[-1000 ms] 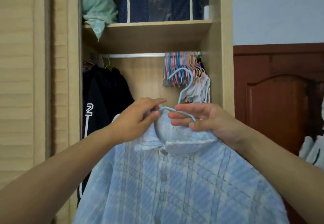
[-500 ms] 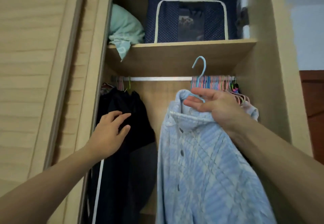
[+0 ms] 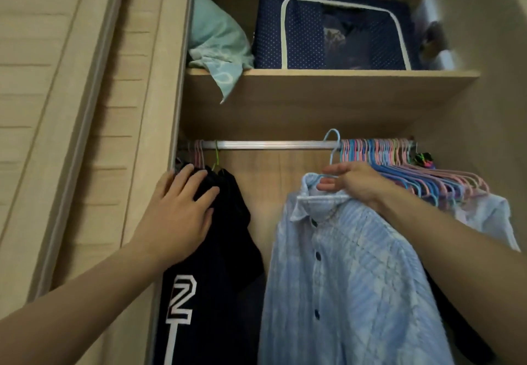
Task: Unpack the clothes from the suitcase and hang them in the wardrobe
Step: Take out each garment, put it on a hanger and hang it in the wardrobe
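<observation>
Hanger hook (image 3: 332, 143) now over rail (image 3: 271, 145).

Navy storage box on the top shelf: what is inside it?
Through the clear front window of the navy storage box, only dark folded fabric shows, too dim to identify. The dotted navy walls hide the rest of its contents.

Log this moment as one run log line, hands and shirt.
left hand: flat on black garment | right hand: holds blue hanger, hook at rail | blue shirt: on hanger
</observation>
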